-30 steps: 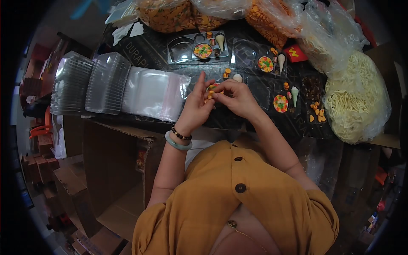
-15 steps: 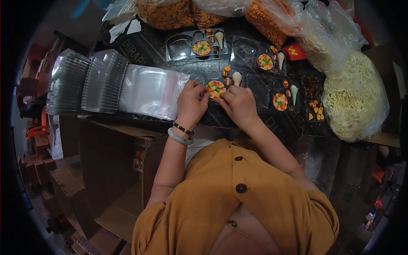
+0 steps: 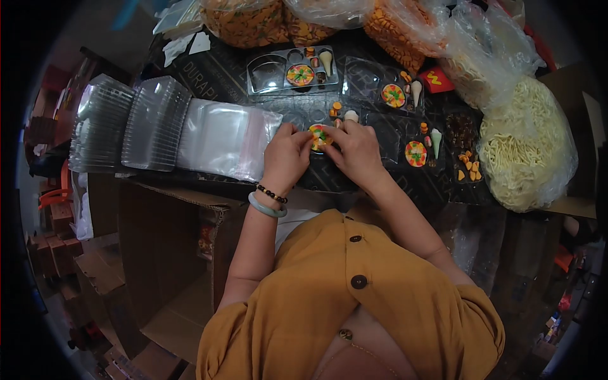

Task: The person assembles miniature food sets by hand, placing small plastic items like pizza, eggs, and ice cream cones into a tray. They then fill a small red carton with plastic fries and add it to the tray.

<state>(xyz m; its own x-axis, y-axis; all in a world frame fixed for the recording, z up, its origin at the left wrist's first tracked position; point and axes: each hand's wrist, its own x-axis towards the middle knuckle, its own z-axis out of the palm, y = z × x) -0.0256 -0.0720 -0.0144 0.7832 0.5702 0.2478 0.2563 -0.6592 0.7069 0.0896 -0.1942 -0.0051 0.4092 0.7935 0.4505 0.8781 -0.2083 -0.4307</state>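
Observation:
My left hand (image 3: 287, 155) is at the left edge of a small round toy pizza (image 3: 318, 137), thumb and fingers pinched against it. On the pizza's right side my right hand (image 3: 356, 152) pinches its edge from above. The pizza lies in a clear plastic tray on the dark table (image 3: 215, 73). Just above my right hand a cream-coloured ice-cream piece (image 3: 351, 116) shows partly, with small orange pieces (image 3: 336, 106) beside it. Similar trays hold another pizza (image 3: 416, 154) to the right and one more (image 3: 300, 75) farther back.
Stacked clear trays (image 3: 155, 123) and flat plastic bags (image 3: 225, 136) lie to the left. Bags of orange pieces (image 3: 244, 22) line the back. A bag of cream strands (image 3: 529, 145) sits at the right, a red fries box (image 3: 438, 80) nearer the middle. An open carton (image 3: 171, 272) stands below.
My right hand has shifted slightly left and up, its fingers now reaching over the pizza and covering more of the ice-cream piece. My left hand stays at the pizza's left edge.

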